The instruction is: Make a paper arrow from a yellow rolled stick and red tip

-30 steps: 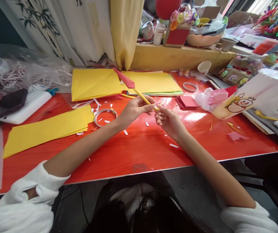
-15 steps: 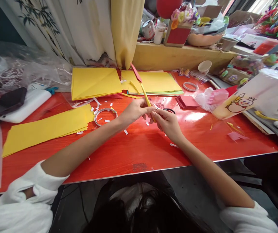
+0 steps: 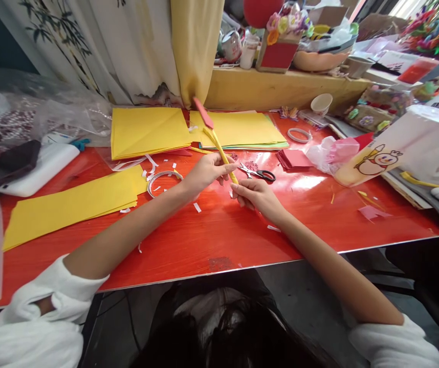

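A slim yellow paper strip [image 3: 220, 145] with a red paper piece [image 3: 204, 113] at its far end slants up and away from me, held above the table. My left hand [image 3: 209, 173] is closed around its middle, thumb and fingers pinching it. Lower down, my right hand [image 3: 257, 196] pinches the near end between thumb and fingertips. Just beyond my right hand lie black-handled scissors [image 3: 262, 174] on the red table [image 3: 189, 245]. A roll of tape [image 3: 165, 184] rests left of my left hand, amid small white paper scraps.
Yellow paper sheets [image 3: 148, 134] and a second stack [image 3: 242, 129] lie at the back. Cut yellow strips [image 3: 73, 204] are at left. Red paper pieces [image 3: 294, 159], another tape ring [image 3: 299, 135] and a large drink cup [image 3: 376, 158] stand or lie right.
The strip with its red end has swung a little to the left. My hands have moved slightly apart, and the scissors beyond them show more fully.
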`<action>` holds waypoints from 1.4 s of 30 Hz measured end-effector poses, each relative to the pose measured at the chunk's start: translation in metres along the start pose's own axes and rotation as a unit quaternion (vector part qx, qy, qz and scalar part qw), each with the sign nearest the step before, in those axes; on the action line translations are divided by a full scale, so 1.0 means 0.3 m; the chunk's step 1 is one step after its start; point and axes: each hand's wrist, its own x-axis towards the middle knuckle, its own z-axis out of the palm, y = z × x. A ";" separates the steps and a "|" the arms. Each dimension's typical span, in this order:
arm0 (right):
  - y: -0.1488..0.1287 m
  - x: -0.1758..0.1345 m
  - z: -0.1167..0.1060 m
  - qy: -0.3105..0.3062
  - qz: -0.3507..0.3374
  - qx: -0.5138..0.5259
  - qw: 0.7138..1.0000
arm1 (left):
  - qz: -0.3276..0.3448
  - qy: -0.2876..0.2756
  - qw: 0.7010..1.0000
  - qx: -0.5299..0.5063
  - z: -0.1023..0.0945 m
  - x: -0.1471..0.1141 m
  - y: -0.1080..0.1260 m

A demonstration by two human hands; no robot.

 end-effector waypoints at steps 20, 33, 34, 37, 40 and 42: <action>0.024 -0.002 -0.003 -0.020 -0.063 -0.080 0.995 | -0.058 -0.036 0.997 -0.047 0.042 -0.026 0.014; 0.010 0.018 -0.025 0.131 -0.049 0.142 0.980 | -0.135 -0.184 0.973 0.014 0.063 -0.054 -0.015; 0.011 0.018 -0.025 0.134 -0.051 0.151 0.978 | -0.136 -0.171 0.976 0.004 0.070 -0.058 -0.016; 0.013 0.020 -0.025 0.082 -0.044 0.154 0.984 | -0.134 -0.129 0.982 -0.012 0.089 -0.070 -0.013; 0.013 0.018 -0.026 0.045 -0.037 0.131 0.990 | -0.135 -0.119 0.984 -0.012 0.095 -0.071 -0.005; 0.012 0.016 -0.029 0.068 -0.035 0.130 0.989 | -0.146 -0.139 0.979 -0.015 0.092 -0.067 -0.001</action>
